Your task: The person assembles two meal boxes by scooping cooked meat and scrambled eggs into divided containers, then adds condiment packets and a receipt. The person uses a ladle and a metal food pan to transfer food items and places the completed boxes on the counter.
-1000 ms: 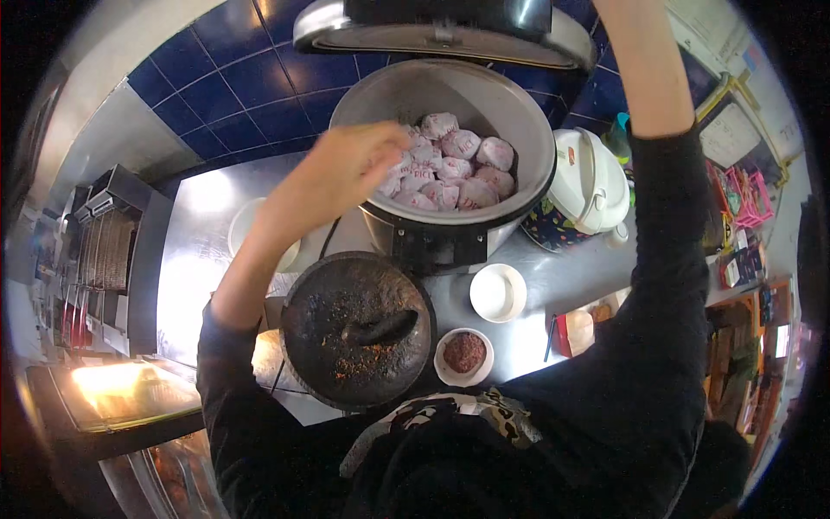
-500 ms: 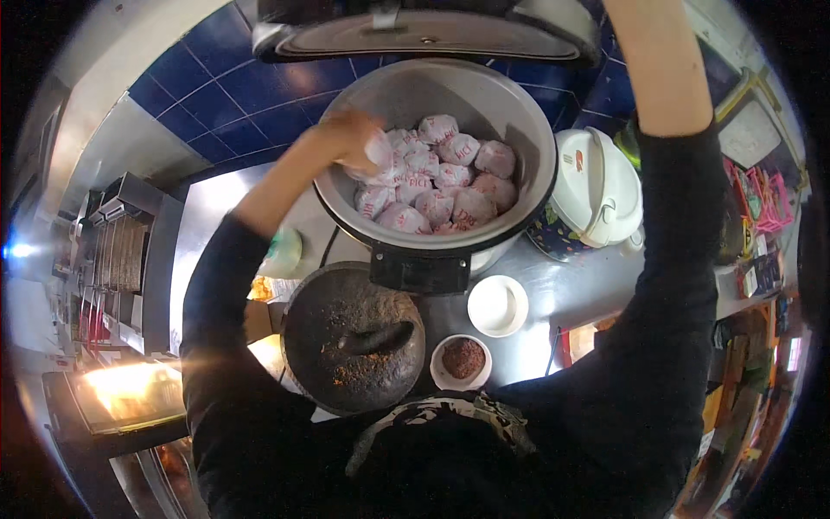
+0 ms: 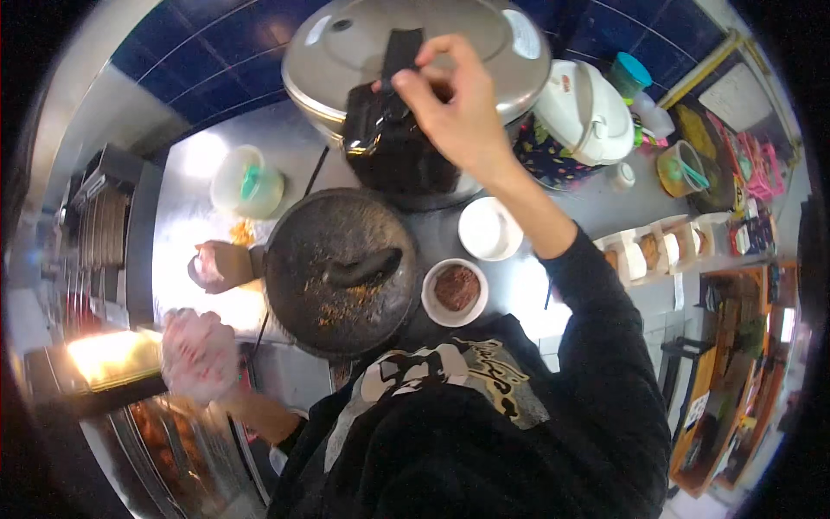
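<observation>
The rice cooker [image 3: 324,65] stands at the far middle with its silver lid down, hiding what is inside. My right hand [image 3: 462,112] is at the front of the lid, thumb and fingers bent around the black lid handle [image 3: 403,59]. Low on the left, a white paper-wrapped bundle [image 3: 199,355] with red print sits in my left hand [image 3: 235,405]. The bundle covers most of that hand's fingers. Nearer me than the cooker lies a dark stone mortar [image 3: 298,233] with a pestle [image 3: 363,268] and brown-orange bits in it.
Right of the mortar stand an empty white bowl [image 3: 491,229] and a bowl of dark red paste [image 3: 456,288]. A white-lidded flowered pot [image 3: 571,130] is beside the cooker. Farther left are a clear tub [image 3: 247,183] and a brown paper bag [image 3: 229,266]. A lit warmer [image 3: 112,363] glows at lower left.
The cooker lid has come down over the wrapped bundles, with my right hand on its front. My left hand has left the pot with one bundle and moved down to the left.
</observation>
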Action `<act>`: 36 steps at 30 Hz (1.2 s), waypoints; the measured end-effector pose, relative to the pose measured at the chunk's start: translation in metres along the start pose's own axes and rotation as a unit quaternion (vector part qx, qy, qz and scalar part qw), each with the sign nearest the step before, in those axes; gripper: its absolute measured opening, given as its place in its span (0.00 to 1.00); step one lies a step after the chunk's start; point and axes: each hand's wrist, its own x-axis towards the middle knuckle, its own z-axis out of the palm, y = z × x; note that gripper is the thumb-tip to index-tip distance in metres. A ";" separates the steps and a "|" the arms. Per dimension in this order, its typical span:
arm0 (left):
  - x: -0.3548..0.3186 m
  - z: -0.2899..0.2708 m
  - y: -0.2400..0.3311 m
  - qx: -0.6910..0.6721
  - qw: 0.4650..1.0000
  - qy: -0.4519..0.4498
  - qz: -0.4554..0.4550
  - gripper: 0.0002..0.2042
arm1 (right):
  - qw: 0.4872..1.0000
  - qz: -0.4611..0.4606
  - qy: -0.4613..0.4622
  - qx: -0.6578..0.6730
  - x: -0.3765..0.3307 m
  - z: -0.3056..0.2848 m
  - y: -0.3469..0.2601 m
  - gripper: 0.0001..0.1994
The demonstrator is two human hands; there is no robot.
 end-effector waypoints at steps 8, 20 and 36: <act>0.030 0.020 -0.208 0.248 0.963 -0.090 -0.060 0.33 | 0.990 0.010 -0.123 -0.074 -0.187 0.007 0.003 0.33; -0.001 0.028 -0.313 0.312 0.901 -0.162 -0.254 0.34 | 0.961 0.244 -0.016 0.128 -0.277 -0.075 0.033 0.53; 0.036 0.024 -0.335 0.171 0.949 -0.114 -0.238 0.29 | 0.967 0.173 0.022 0.188 -0.244 -0.080 0.066 0.53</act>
